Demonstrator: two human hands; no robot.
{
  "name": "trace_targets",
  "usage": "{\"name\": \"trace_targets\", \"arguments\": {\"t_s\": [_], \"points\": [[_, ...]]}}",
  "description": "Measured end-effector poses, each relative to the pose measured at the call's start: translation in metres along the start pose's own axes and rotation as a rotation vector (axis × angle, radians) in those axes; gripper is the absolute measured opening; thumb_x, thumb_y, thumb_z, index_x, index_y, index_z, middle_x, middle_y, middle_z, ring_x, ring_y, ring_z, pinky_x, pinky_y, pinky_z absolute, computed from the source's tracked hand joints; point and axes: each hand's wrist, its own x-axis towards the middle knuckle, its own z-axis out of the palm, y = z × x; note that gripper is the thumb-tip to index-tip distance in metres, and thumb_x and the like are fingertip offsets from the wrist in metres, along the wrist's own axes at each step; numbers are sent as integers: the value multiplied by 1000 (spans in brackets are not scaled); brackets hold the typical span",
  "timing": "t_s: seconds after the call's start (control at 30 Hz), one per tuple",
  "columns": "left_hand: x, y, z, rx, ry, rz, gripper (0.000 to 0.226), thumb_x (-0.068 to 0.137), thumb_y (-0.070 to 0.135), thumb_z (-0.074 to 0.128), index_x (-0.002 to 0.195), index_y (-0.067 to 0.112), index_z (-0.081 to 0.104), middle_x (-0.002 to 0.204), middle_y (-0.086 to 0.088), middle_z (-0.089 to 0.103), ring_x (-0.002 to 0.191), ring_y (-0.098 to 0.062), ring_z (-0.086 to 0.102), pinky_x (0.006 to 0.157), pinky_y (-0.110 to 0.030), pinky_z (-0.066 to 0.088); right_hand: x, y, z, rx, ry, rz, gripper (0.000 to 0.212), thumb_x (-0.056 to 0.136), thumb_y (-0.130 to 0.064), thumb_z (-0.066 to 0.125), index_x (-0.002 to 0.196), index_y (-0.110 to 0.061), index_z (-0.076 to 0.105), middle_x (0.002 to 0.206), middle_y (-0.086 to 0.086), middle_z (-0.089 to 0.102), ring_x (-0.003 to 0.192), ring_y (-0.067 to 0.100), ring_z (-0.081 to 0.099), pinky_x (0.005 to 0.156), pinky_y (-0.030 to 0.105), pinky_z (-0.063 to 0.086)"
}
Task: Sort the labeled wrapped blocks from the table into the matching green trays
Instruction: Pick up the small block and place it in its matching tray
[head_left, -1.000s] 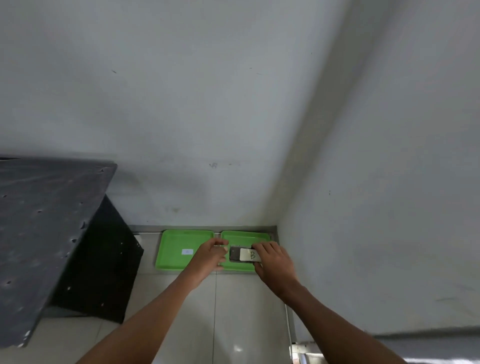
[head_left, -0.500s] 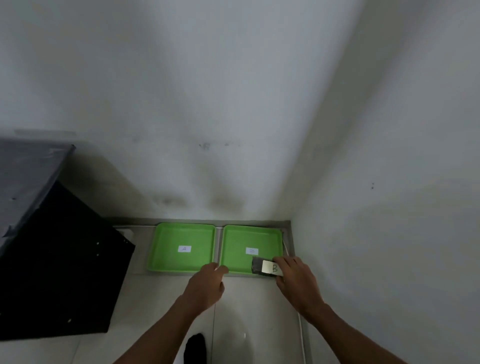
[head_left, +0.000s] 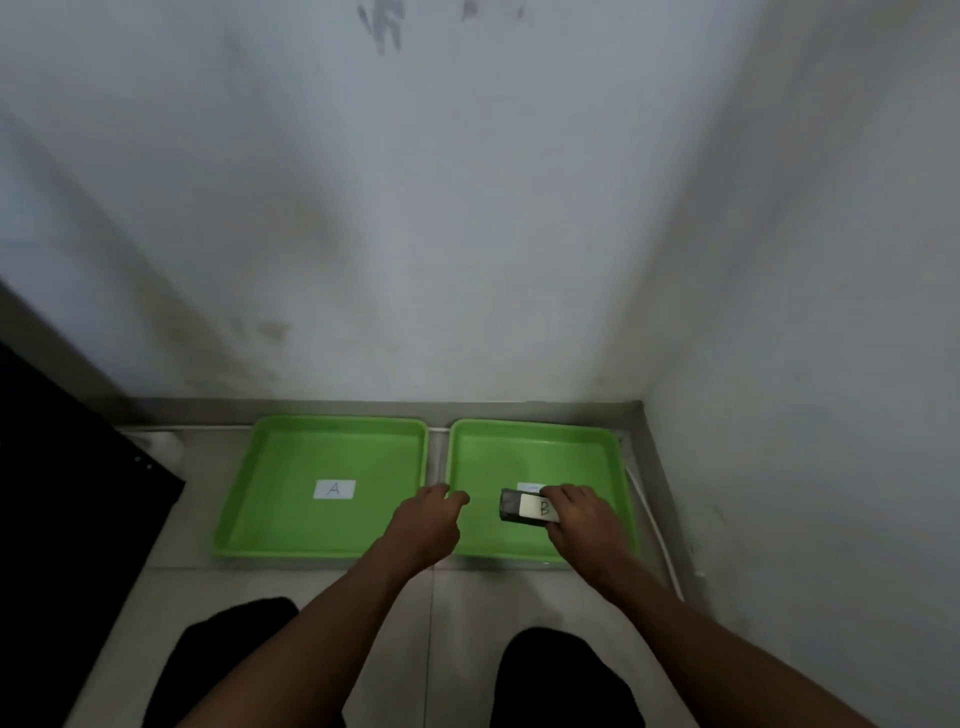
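Dim, soft-focus frame with wide-angle bending at edges.

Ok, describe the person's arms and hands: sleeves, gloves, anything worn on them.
Both arms are bare all along the length in view; no sleeve shows. The left hand and the right hand wear no gloves. No watch, ring or band shows on either wrist or on the fingers. Nothing is marked on them.

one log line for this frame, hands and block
right hand holds block labeled B in right green tray | left hand empty, between trays | tray A no blocks
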Motion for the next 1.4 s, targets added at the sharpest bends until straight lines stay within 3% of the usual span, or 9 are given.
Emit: {"name": "trace_targets", "arguments": {"t_s": [0.37, 0.53, 0.67, 0.87, 1.13, 1.4], "points": [[85, -37, 47, 60, -75, 2, 62, 92, 5, 45, 151, 15, 33, 161, -20, 25, 147, -33, 28, 113, -49, 39, 74, 35, 77, 3, -72, 64, 41, 88, -20, 59, 129, -19, 52, 122, 4, 63, 105, 24, 56, 83, 36, 49], [144, -49, 75, 81, -139, -38, 68, 98, 19, 47, 157, 16, 15, 165, -20, 2, 152, -38, 6, 123, -53, 18, 134, 50, 110, 78, -128, 111, 43, 85, -20, 63, 127, -19, 54, 123, 3, 62, 107, 23, 55, 85, 34, 46], [174, -61, 100, 136, -171, -71, 74, 101, 32, 43, 157, 8, 2, 164, -20, -12, 151, -42, -10, 123, -56, 2, 179, 61, 139, 77, -162, 101, 45, 85, -12, 60, 129, -18, 52, 125, 4, 61, 111, 23, 53, 91, 33, 45], [169, -85, 126, 118, -168, -77, 83, 98, 22, 41, 149, 7, -23, 151, -11, -38, 149, -40, -20, 121, -57, -7, 213, 52, 169, 85, -161, 58, 47, 88, -10, 58, 134, -12, 48, 131, 10, 57, 120, 27, 49, 105, 38, 40], [170, -84, 124, 129, -205, -74, 84, 97, 21, 43, 153, 10, -19, 158, -11, -32, 150, -40, -19, 121, -56, -5, 216, 47, 167, 29, -132, 77, 55, 88, -13, 58, 140, -14, 40, 139, 11, 50, 131, 29, 41, 115, 48, 28], [147, -79, 92, 184, -172, -79, 76, 95, 13, 38, 156, 6, -6, 163, -18, -21, 151, -40, -16, 122, -59, 0, 169, 34, 129, 30, -92, 109, 54, 89, -8, 50, 141, -7, 37, 141, 15, 48, 129, 29, 43, 110, 40, 36]]}}
